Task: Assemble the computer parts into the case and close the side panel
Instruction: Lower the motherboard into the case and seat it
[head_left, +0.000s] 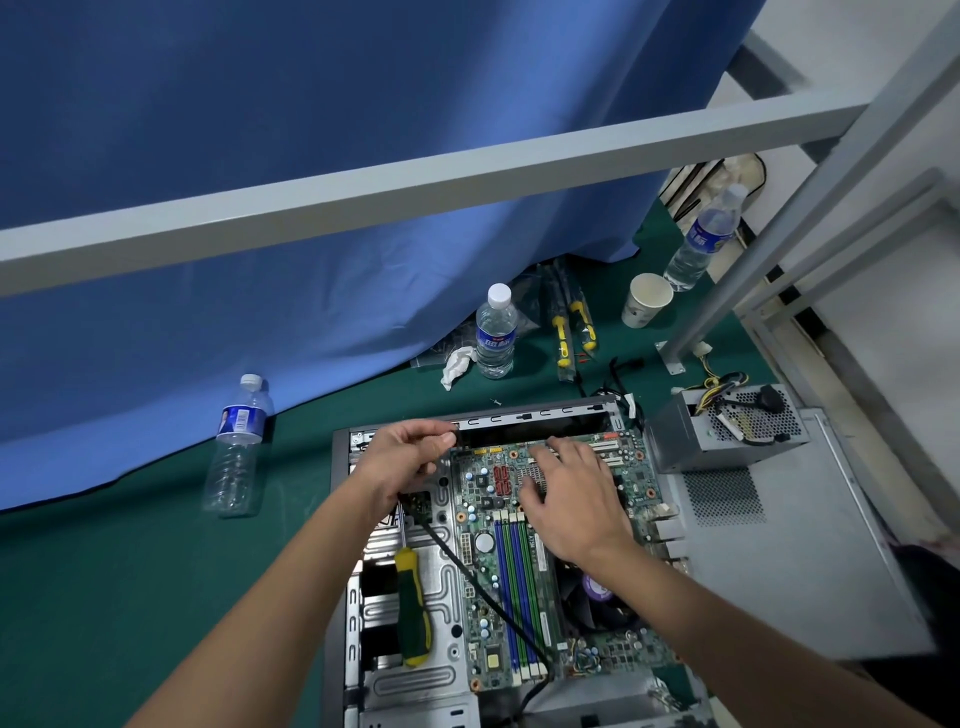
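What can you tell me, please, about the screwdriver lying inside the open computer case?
The screwdriver has a chunky dark green handle with yellow grip inlays and yellow butt, probably rubbery plastic, and a thin bare metal shaft. It lies flat on the case metal floor, left of the motherboard, shaft pointing away from the person and running under the left hand. No hand grips it.

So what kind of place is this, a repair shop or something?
Probably a makeshift workbench for computer assembly or repair, not a proper shop. An open computer case with its motherboard lies on a green mat, a screwdriver rests inside, and a loose power supply sits beside it.
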